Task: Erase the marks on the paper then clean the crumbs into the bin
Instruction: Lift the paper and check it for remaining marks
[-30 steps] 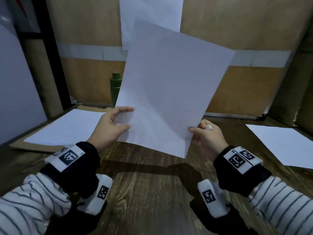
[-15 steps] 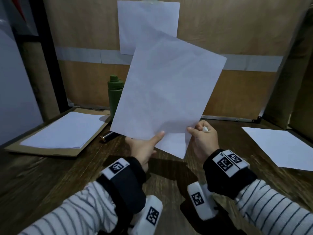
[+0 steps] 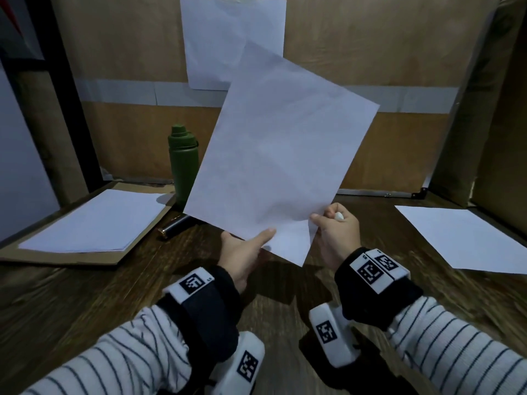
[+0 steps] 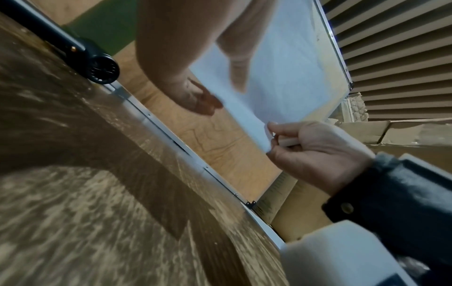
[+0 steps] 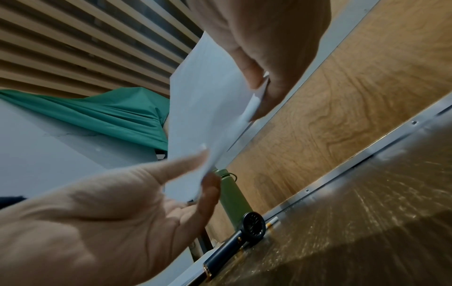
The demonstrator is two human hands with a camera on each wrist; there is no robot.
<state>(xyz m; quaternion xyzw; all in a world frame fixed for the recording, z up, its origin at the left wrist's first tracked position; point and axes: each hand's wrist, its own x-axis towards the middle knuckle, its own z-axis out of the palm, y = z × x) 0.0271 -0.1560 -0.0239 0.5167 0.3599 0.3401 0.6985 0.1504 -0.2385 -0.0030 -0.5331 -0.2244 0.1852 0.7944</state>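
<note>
- The sheet of paper (image 3: 281, 163) shows no marks that can be made out, and no bin appears in any view. The sheet covers the left hand's fingers in the head view, leaving only the thumb (image 3: 263, 234) on its front.
- A small white object (image 3: 339, 216), perhaps an eraser, sticks out of the right fist, mostly hidden.
- Left hand (image 3: 242, 253) pinches the sheet's lower edge, thumb in front, fingers behind. Right hand (image 3: 336, 235) is curled, pinching the lower right edge.
- One second ago the left hand gripped the sheet's left edge, farther from the right; it now sits lower, just beside the right hand. The sheet has barely changed since half a second ago.
- The paper is held up above the tabletop (image 3: 85, 303), nearly upright, long axis tilted up and to the right, lowest corner between the hands.
- A green bottle (image 3: 184, 163) stands beyond the left hand.
</note>
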